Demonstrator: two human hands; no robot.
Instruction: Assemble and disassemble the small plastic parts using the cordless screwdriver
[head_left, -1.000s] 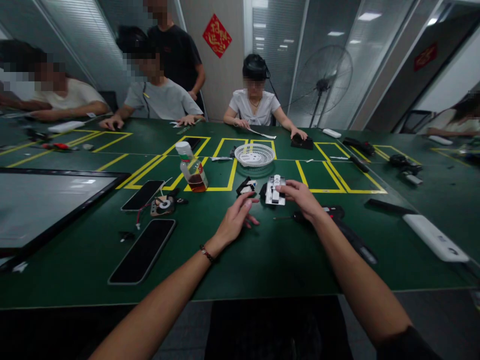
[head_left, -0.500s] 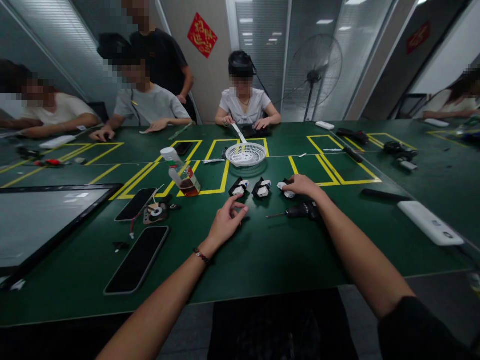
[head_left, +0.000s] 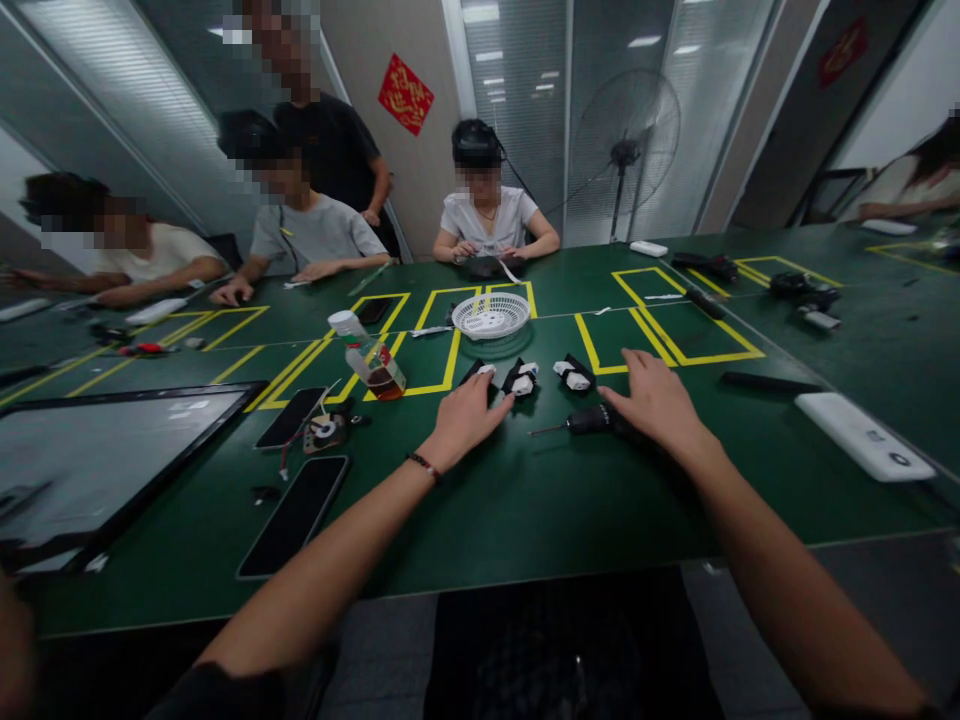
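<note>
Three small black-and-white pieces, of a kind I cannot make out, lie in a row on the green table (head_left: 525, 530). My left hand (head_left: 472, 412) is at the left piece (head_left: 486, 369) and partly covers it, its fingers stretched out and the thumb apart. The middle piece (head_left: 522, 379) lies just beyond the thumb tip. To the right sits the third piece (head_left: 574, 375), with nothing on it. My right hand (head_left: 656, 400) is spread and holds nothing, beside the black handle of a screwdriver-like tool (head_left: 589, 420) whose shaft points left.
Beyond the pieces stands a white plastic basket (head_left: 491, 316). A tilted-looking bottle (head_left: 367, 360), phones (head_left: 296, 515), a small device with wires (head_left: 327, 430) and a framed panel (head_left: 127, 460) lie left. A white power bank (head_left: 862, 435) is right. Several people sit across the table.
My right hand has let go of the right piece and moved right, its fingers spreading. The left hand has flattened over the left piece. Across the table, a white strip has come down.
</note>
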